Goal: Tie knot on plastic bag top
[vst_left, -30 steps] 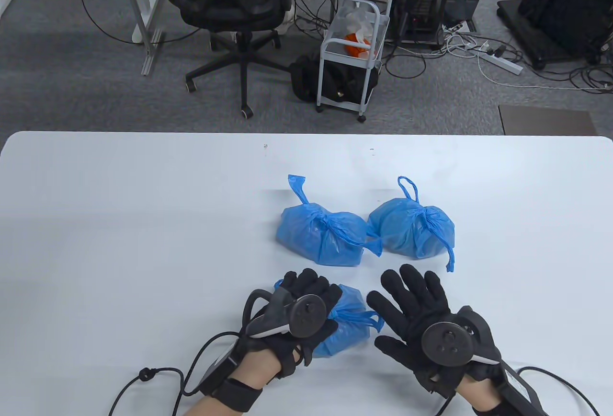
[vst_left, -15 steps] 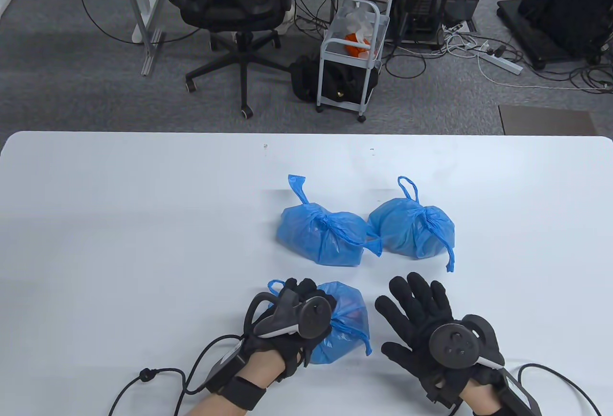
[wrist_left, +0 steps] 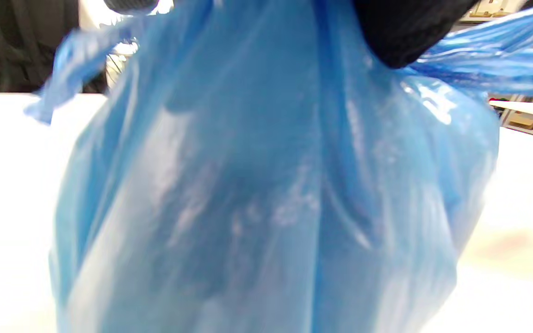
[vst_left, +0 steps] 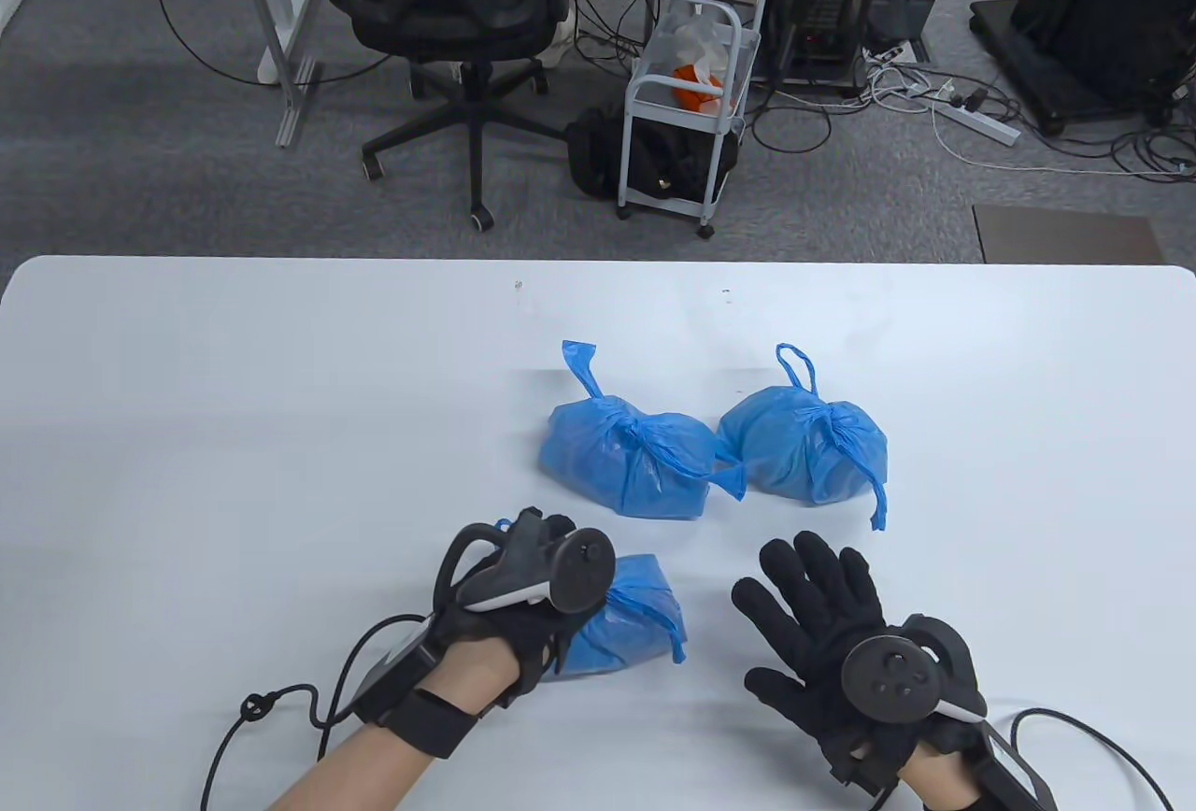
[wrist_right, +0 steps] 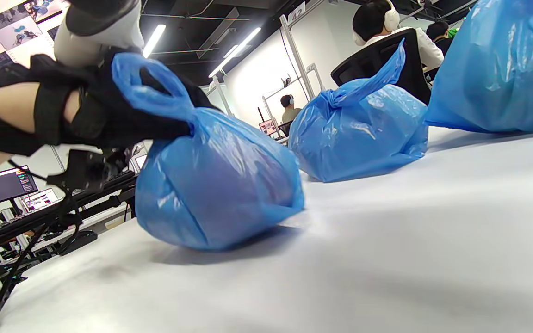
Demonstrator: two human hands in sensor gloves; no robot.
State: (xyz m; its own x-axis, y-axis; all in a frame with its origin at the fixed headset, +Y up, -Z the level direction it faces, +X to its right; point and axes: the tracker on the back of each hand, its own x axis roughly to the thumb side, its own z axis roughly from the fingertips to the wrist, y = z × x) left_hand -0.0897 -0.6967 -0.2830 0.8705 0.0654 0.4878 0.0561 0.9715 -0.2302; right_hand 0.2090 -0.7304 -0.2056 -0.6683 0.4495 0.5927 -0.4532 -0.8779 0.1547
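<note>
Blue plastic bag, top knotted, sat on the white table nearest the person, just in front of two other tied blue bags. Left hand gripped the near bag's gathered top from above, fingers closed around it. Right hand rested just right of that bag, fingers spread, holding nothing.

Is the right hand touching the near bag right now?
No, the right hand lies open on the table, apart from the near bag that the left hand grips.
</note>
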